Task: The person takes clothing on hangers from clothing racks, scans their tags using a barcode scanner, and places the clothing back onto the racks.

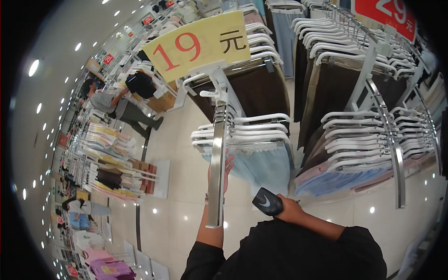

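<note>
My left hand (227, 173) is raised behind the metal display arm (216, 172), beside the light blue garments (261, 165) on white hangers (252, 135). The arm hides part of it; some fingers show spread apart, close to the fabric. In my right hand (290, 209) is a black object (268, 201) with a pale swoosh mark, held in front of my body below the garments. Above the rack stands a yellow sign (198, 44) reading 19.
Racks of trousers and skirts (345, 172) on white hangers stand at the right, under a red sign (387, 14). At the left, a person (109, 100) stands by clothes racks, and another person (86, 206) is lower down. Pale floor tiles (172, 130) show between the racks.
</note>
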